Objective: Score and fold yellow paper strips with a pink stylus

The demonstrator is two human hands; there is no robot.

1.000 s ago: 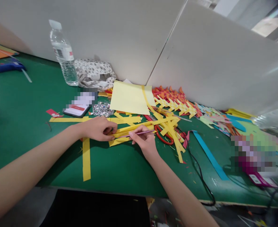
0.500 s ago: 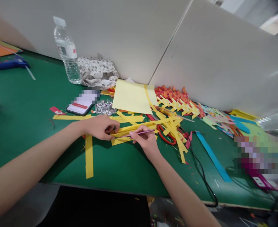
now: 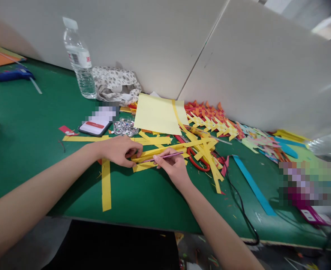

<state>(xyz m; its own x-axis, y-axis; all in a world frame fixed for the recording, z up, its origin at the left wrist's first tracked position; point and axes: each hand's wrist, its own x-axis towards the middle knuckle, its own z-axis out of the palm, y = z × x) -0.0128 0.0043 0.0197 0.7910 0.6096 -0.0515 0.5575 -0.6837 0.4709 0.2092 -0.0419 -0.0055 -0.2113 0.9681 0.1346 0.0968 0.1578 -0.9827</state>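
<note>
My left hand (image 3: 119, 150) pinches the near end of a bundle of yellow paper strips (image 3: 165, 150) against the green table (image 3: 36, 157). My right hand (image 3: 173, 167) is closed round a thin pink stick (image 3: 162, 157), whose tip lies along the strips near my left fingers. More yellow strips (image 3: 106, 185) lie crossed beneath and beside both hands. Red-handled scissors (image 3: 195, 162) lie just right of my right hand.
A water bottle (image 3: 79, 60), a patterned cloth pouch (image 3: 115, 85), a phone (image 3: 95, 126), a small heap of googly eyes (image 3: 124, 127) and a yellow sheet (image 3: 157, 114) stand behind. Woven paper fish (image 3: 213, 122) line the white partition. A blue strip (image 3: 252, 184) and black cable (image 3: 240, 210) lie right.
My hands hold the same grip on strips and stick; the stick's tip has slid slightly along the strips. The view shifted a little because my head moved.
</note>
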